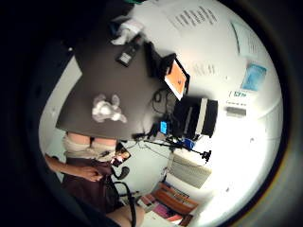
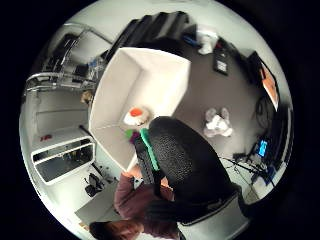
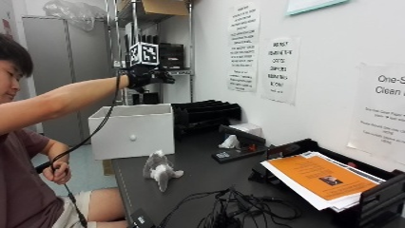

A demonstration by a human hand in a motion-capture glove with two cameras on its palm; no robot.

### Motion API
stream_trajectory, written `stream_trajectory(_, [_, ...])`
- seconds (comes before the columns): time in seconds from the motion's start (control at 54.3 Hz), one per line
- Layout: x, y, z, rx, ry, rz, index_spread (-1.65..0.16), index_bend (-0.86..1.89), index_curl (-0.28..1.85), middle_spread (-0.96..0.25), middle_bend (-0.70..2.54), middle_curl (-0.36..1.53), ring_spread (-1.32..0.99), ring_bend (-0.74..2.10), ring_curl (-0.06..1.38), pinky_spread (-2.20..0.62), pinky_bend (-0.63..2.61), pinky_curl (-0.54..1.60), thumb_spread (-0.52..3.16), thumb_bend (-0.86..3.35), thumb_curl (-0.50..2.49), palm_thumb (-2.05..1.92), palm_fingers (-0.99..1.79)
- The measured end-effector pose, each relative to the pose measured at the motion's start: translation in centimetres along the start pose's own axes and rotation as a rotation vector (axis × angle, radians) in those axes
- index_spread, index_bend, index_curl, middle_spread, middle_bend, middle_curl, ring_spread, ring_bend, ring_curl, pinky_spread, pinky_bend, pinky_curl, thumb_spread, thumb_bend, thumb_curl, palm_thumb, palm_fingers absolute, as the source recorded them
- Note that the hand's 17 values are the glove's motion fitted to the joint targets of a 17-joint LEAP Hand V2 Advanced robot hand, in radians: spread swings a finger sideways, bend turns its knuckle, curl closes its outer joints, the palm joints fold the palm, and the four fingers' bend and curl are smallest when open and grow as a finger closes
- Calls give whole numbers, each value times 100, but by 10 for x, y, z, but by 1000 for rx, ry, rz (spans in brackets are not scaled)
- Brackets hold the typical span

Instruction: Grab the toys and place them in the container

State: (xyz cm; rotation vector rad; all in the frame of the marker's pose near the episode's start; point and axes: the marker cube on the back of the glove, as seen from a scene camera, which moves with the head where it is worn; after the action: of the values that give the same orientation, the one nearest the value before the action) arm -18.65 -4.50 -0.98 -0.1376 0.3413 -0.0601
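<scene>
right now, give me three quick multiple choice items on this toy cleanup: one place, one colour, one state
1. Where is the grey plush toy?
A. on the dark table
B. in the white container
C. in the hand

2. What colour is the sheet on top of the paper tray?
A. blue
B. orange
C. green

3. Where is the gloved right hand?
A. flat on the table
B. raised above the container
C. gripping the plush

Key: 1 A, it lies on the tabletop beside the container; 2 B, the top page is orange; 3 B, the arm reaches out above the container's rim.
</scene>
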Motion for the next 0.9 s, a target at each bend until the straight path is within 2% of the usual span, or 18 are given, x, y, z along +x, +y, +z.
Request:
stream_trajectory(0.129, [61,24,40,15,-30,45,-21,3,13,3,13,28,3,41,38,2,76,33,123,-8,28,-12,-34])
stream_trajectory(0.258, [97,31,108,-12,-124,55,-21,4,11,0,14,27,2,40,38,2,73,32,116,-10,24,-14,-29])
stream_trajectory(0.387, [102,25,191,-64,-227,17,-21,4,11,-2,14,26,1,39,37,1,71,32,112,-9,22,-13,-28])
stream_trajectory(0.516, [82,17,281,-109,-306,-88,-21,6,11,-2,15,27,0,39,37,1,68,32,110,-7,22,-10,-25])
stream_trajectory(0.645, [62,12,343,-85,-306,-125,-22,11,12,-1,21,29,-4,50,40,0,72,33,113,0,25,3,5])
stream_trajectory(0.663, [60,11,349,-63,-302,-123,-22,10,12,0,19,29,-3,48,38,0,71,32,112,-2,25,2,-3])
stream_trajectory(0.7, [56,10,356,-13,-292,-113,-22,11,12,-3,27,32,-9,63,42,-2,71,32,113,1,27,7,25])
stream_trajectory(0.755, [50,8,361,70,-269,-99,-22,10,11,-8,35,34,-16,74,42,-8,70,30,114,1,28,10,41])
stream_trajectory(0.829, [43,8,362,149,-245,-98,-22,7,9,-17,50,40,-23,92,48,-18,79,33,119,4,31,17,69])
stream_trajectory(0.903, [41,9,360,246,-243,-86,-22,12,8,-23,58,43,-27,102,51,-24,84,36,124,9,35,28,84])
